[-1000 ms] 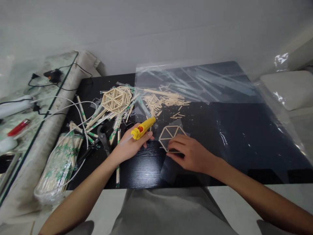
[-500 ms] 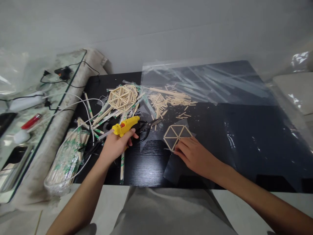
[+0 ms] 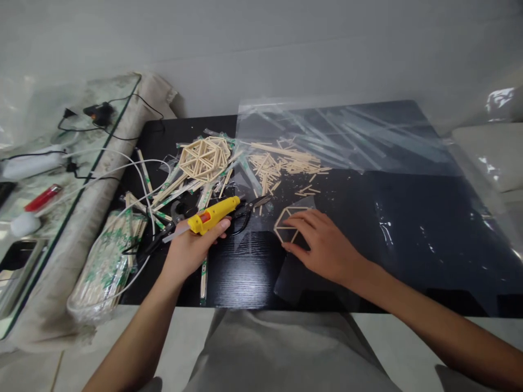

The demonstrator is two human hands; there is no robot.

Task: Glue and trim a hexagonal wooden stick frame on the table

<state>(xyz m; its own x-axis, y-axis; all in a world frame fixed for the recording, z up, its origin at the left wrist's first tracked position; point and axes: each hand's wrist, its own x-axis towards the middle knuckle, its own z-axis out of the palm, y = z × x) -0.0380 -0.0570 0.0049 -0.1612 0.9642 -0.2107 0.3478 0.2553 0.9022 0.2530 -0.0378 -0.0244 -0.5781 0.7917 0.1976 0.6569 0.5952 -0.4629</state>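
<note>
My left hand (image 3: 188, 251) is wrapped around a yellow hot glue gun (image 3: 214, 215), its nozzle pointing right and a clear glue stick sticking out of the back. My right hand (image 3: 329, 247) lies over a hexagon frame of small wooden sticks (image 3: 287, 228), thumb and fingers apart, the fingertips on or just above it. The hand hides the frame's right part. Beneath the frame is a thin clear plastic sheet (image 3: 288, 277). Black-handled scissors (image 3: 244, 215) lie just beyond the glue gun's nozzle.
Finished hexagon frames (image 3: 202, 159) are stacked at the back left, next to loose cut sticks (image 3: 265, 171). Wrapped chopsticks (image 3: 108, 261) lie at the left edge. A white cord (image 3: 141, 169) loops by my left arm. Clear film (image 3: 347, 136) covers the back right of the black table (image 3: 241, 272).
My right hand has spread its fingers and shifted over the hexagon frame, covering more of its right side. The glue gun has moved slightly to the right in my left hand.
</note>
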